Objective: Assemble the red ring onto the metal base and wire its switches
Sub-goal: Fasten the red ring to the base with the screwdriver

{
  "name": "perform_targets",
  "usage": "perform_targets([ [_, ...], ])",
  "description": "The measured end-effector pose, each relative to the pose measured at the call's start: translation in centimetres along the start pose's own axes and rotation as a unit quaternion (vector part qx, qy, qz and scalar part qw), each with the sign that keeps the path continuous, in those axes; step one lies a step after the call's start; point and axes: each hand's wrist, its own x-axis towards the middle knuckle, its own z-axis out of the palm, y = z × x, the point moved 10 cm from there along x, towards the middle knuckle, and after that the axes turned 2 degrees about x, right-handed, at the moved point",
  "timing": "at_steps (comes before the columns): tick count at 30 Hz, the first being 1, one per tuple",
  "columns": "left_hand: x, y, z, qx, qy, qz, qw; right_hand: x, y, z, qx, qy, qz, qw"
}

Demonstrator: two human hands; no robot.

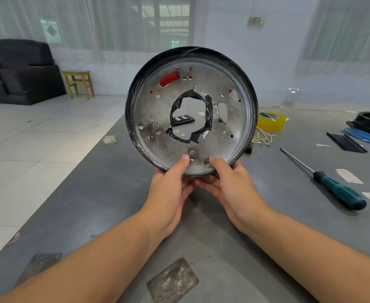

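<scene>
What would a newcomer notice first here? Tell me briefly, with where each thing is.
First, the round metal base, held upright at centre frame by the left hand and right hand gripping its lower rim; red shows through its slot and small holes, and black tape lines its central opening. Next, the screwdriver with a teal handle lies on the grey table at right. Behind it sits a yellow tape roll.
</scene>
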Motion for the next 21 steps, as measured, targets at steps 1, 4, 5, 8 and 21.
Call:
perform_targets([
  [1, 0.0, 0.0, -0.2, 0.002, 0.010, 0.002, 1.000, 0.0, 0.0, 0.1, -0.010, -0.005, 0.003, 1.000],
  [4, 0.1, 0.2, -0.7, -0.002, 0.030, 0.006, 1.000, -0.2, 0.1, 0.3, -0.048, -0.017, 0.007, 0.999],
  [5, 0.1, 0.3, -0.8, -0.004, 0.034, 0.009, 0.999, -0.2, 0.1, 0.3, -0.058, -0.017, 0.005, 0.998],
  [8, 0.2, 0.6, -1.0, -0.007, 0.043, 0.017, 0.999, -0.3, 0.1, -0.3, -0.055, 0.002, -0.001, 0.998],
  [21, 0.4, 0.5, -1.8, 0.003, 0.061, 0.006, 0.998, -0.7, -0.2, -0.2, -0.050, -0.002, -0.023, 0.999],
])
